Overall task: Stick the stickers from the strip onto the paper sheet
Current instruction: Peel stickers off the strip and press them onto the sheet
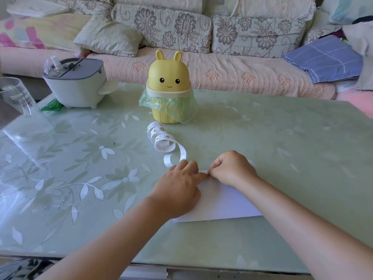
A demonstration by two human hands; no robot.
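A white paper sheet (222, 201) lies on the green glass table in front of me, partly under both hands. A curled white sticker strip (161, 138) with small cartoon stickers runs from beside the yellow bin down to my hands. My left hand (177, 190) lies on the sheet's left part, its fingers stretched over the strip's near end. My right hand (232, 168) is curled, and its fingertips pinch the strip's end at the sheet's far edge. What lies under the fingers is hidden.
A yellow rabbit-shaped bin (168, 91) with a green bag stands behind the strip. A grey lidded container (77, 83) and a clear measuring cup (16, 96) stand at the far left. A sofa (201, 37) runs behind the table (282, 138).
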